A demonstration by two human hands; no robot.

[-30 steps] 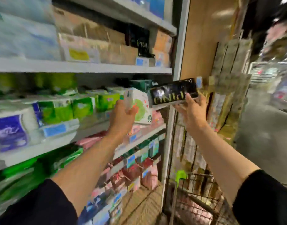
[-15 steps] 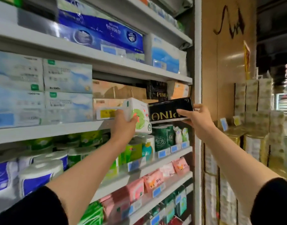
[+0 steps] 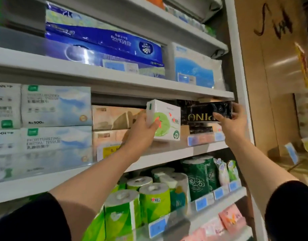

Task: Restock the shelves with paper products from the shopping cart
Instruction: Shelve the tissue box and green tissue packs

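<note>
Shelving is the step in hand, seen from your head camera: your right hand [image 3: 234, 123] pinches the black tissue pack [image 3: 208, 113] at the middle shelf [image 3: 167, 153] slot; push it in. Your left hand [image 3: 142, 136] grips the white-and-green tissue box [image 3: 164, 120] just beside it, off the shelf.

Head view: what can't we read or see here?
- Shopping cart: not in the head view.
- Price tags: too blurred to read.
- Black pack in the right hand: fingers cover the end of its lettering.
- Tan packs: partly behind the left hand and white-green pack.
</note>
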